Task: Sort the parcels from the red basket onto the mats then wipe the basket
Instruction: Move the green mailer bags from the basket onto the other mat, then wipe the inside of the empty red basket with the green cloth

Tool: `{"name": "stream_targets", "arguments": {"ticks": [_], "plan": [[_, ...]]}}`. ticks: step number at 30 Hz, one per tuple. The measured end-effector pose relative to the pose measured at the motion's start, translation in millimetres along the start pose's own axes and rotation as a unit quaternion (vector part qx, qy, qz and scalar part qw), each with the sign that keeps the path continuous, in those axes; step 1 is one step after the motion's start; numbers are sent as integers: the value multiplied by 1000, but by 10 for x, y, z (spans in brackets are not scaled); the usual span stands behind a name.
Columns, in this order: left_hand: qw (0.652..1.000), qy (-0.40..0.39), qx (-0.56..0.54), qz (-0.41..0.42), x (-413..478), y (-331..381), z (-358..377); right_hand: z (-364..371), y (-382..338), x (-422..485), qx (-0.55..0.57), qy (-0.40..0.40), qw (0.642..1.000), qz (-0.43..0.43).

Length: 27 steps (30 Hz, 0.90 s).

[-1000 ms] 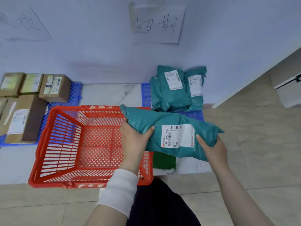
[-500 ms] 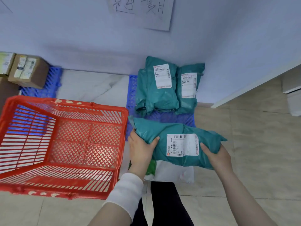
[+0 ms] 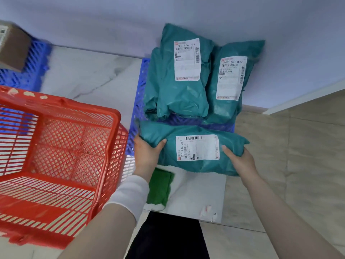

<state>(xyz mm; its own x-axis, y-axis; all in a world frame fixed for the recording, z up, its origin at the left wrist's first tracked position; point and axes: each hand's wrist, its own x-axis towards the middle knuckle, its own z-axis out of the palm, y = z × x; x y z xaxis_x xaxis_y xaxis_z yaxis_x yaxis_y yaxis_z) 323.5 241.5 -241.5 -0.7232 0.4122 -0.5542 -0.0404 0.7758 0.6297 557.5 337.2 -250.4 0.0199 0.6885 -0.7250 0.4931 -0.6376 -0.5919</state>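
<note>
I hold a teal parcel bag with a white label by both ends: my left hand grips its left end, my right hand its right end. It lies crosswise over the near edge of the right blue mat. Behind it on that mat two more teal bags lean against the wall. The red basket stands at the left with nothing inside. A green cloth lies on the floor under the held bag.
A second blue mat at the far left carries a brown cardboard box. The wall runs close behind both mats. Beige floor tiles spread to the right. My dark trouser leg is at the bottom.
The teal bag moved away from over the basket, rightward and forward to the near edge of the right mat. The view swung right and down, so the basket now sits further left.
</note>
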Motion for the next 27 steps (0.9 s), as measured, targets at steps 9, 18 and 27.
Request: {"name": "stream_targets", "arguments": {"ticks": [9, 18, 27], "plan": [[999, 35, 4, 32, 601, -229, 371, 373, 210, 692, -16, 53, 998, -19], [998, 51, 45, 12, 530, -231, 248, 364, 143, 471, -176, 170, 968, -62], [996, 34, 68, 36, -327, -459, -198, 557, 437, -639, -145, 170, 975, -1]]}}
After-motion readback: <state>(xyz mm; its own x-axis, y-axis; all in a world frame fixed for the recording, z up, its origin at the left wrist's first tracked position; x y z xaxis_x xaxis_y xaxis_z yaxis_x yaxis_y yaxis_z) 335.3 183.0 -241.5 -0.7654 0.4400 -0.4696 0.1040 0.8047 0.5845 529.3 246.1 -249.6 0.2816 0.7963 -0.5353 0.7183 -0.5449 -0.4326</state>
